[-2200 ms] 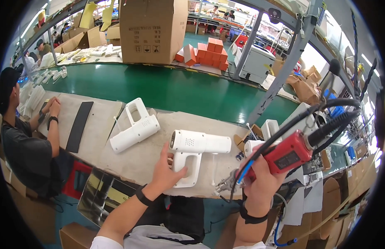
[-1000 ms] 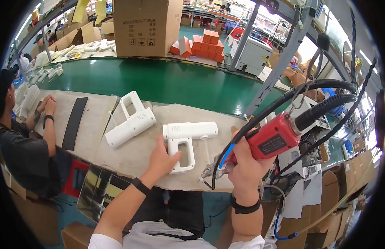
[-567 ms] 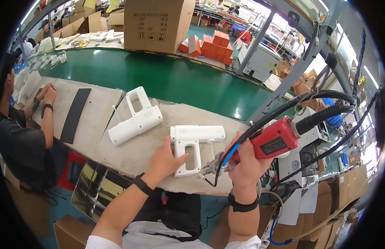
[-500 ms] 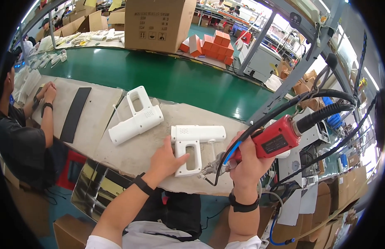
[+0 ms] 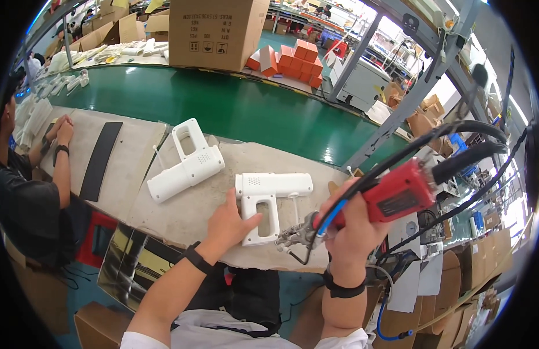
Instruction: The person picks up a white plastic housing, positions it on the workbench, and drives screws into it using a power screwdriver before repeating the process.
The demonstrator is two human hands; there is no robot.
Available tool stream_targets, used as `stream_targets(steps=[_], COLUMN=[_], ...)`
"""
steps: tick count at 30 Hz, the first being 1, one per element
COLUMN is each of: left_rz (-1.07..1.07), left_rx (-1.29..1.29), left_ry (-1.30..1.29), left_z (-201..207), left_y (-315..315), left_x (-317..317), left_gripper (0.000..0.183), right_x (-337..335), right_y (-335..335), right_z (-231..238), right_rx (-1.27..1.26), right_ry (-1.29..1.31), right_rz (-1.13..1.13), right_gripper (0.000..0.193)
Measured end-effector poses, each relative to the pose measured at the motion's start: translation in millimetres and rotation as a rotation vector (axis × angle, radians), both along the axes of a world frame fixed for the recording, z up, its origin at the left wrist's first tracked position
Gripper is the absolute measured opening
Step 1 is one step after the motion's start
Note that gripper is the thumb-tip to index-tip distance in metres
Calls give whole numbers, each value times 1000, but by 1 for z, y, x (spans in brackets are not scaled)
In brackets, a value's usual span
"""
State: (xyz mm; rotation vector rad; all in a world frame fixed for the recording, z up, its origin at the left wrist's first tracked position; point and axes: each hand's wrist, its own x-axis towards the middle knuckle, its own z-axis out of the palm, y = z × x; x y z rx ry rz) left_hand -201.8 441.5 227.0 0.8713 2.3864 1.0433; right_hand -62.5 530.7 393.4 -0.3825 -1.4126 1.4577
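A white gun-shaped plastic housing [image 5: 281, 184] lies on the bench before me, with its looped handle toward me and a thin white stem under the barrel. My left hand [image 5: 230, 221] holds its handle, thumb across the loop and index finger against the rear end. Gripped in my right hand [image 5: 357, 232] is a red power screwdriver [image 5: 399, 195] with a metal head [image 5: 301, 231]. That head is close to the right of the handle's lower end; I cannot tell whether they touch. A second white housing [image 5: 186, 174] lies at a tilt to the left, handle pointing away.
Beyond the bench [image 5: 234, 157] runs a green conveyor [image 5: 165, 90]. A large carton [image 5: 217, 35] and orange boxes [image 5: 295, 61] stand behind it. Black cables [image 5: 473, 131] hang at right by a grey metal post [image 5: 391, 119]. A person [image 5: 34, 174] sits at left near a black strip [image 5: 101, 160].
The body of the red screwdriver has swung slightly right with my right hand and is a little blurred. My left hand keeps its place on the housing. The whole view has shifted slightly.
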Motion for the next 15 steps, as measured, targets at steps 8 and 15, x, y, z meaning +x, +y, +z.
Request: stream_targets(steps=[8,15], left_rz=[19,3], left_rx=[0,-2], left_ry=[38,67], left_z=[-6,-2], left_y=[-1,0], left_x=[-2,0], left_gripper=[91,90], right_x=[-14,-25], right_y=[5,1], right_z=[-23,-50], right_rx=[34,-40], right_ry=[-28,-42], right_rz=[-20,-67], right_gripper=[24,15])
